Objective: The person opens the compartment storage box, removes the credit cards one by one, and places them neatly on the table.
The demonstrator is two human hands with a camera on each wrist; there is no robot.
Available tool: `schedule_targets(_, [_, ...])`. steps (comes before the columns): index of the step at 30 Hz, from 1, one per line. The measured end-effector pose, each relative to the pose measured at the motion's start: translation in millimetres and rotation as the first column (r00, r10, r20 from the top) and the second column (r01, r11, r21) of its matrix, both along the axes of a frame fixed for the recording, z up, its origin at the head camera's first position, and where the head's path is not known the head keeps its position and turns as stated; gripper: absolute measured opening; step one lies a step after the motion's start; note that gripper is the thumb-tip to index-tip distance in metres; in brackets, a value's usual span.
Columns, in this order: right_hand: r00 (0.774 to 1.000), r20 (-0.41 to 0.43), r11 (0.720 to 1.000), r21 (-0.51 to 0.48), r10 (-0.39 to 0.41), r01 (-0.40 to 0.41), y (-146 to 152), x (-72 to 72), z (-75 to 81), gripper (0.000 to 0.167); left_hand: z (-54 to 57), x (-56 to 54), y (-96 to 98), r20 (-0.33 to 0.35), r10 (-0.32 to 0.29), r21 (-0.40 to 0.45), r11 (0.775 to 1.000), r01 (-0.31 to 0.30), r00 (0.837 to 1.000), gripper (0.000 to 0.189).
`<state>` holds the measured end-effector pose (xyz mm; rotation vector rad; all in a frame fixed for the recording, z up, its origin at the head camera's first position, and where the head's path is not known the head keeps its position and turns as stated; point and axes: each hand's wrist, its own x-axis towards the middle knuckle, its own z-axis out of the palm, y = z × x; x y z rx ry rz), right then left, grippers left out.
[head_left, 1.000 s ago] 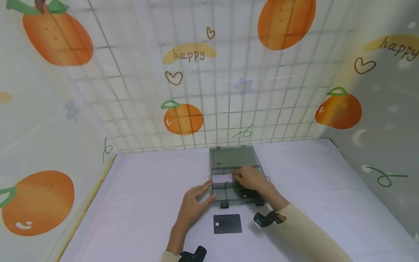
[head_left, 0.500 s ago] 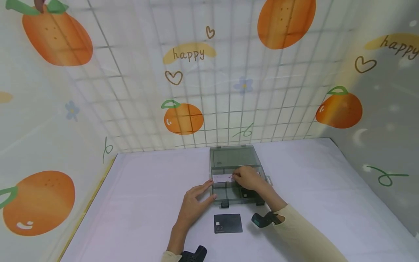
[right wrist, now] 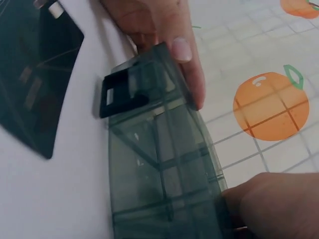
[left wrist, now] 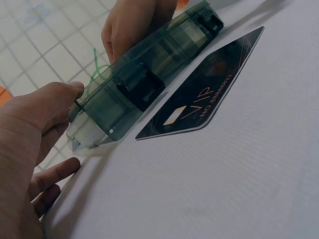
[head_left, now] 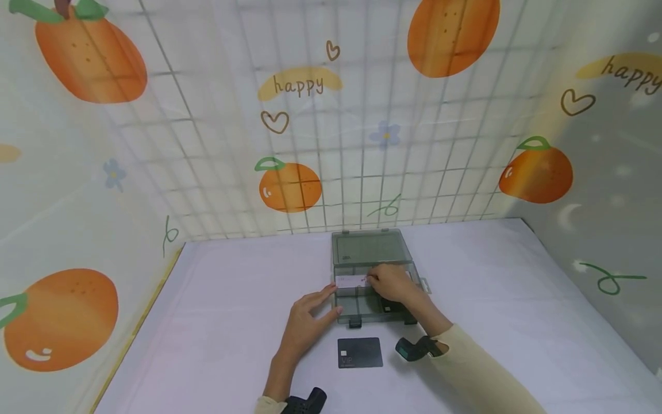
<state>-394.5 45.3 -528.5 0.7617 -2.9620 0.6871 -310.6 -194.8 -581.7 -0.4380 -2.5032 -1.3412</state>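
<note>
A smoky green plastic storage box (head_left: 345, 319) with divided compartments lies with its lid (head_left: 369, 248) folded back. My left hand (head_left: 306, 322) rests against its left side, fingers extended along the edge and thumb at the front left corner. My right hand (head_left: 393, 283) reaches into the box over the back compartments, fingers bent at the right end of a white strip with small red marks (head_left: 349, 281). Its fingertips are hidden in the head view. A black card (head_left: 390, 306) lies in the front right compartment, partly under the right hand.
A black VIP card (head_left: 360, 352) lies flat on the white table (head_left: 233, 305) in front of the box, close to its black latches (head_left: 355, 323). A fabric backdrop (head_left: 217, 144) printed with oranges rises behind and beside the table.
Hardly anything differs. My right forearm has shifted slightly left, while the hand stays at the white strip. My left hand keeps its place against the box.
</note>
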Motion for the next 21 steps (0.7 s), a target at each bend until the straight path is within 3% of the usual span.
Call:
schedule_targets(7, [0.994,0.110,0.997,-0.067,-0.018,0.025,0.3,-0.8,4.6,0.018,2.8,2.1,-0.6,0.006,0.000,-0.003,1.000,0.000,1.000,0.053])
schedule_targets(10, [0.994,0.108,0.996,-0.080,-0.024,0.033,0.8,0.6,4.3,0.018,1.6,2.7,0.2,-0.006,-0.002,-0.007,1.000,0.002,1.000,0.053])
schedule_targets(17, [1.000,0.004,0.999,0.029,-0.017,0.017,-3.4,2.1,2.9,0.030,0.7,-1.0,-2.2,0.013,-0.001,-0.018,1.000,0.001,1.000,0.053])
schedule_targets(21, [0.995,0.071,0.998,-0.008,-0.068,0.069,-3.9,3.2,3.5,0.018,0.4,-0.9,-2.3,0.041,-0.003,-0.018,1.000,0.003,0.999,0.054])
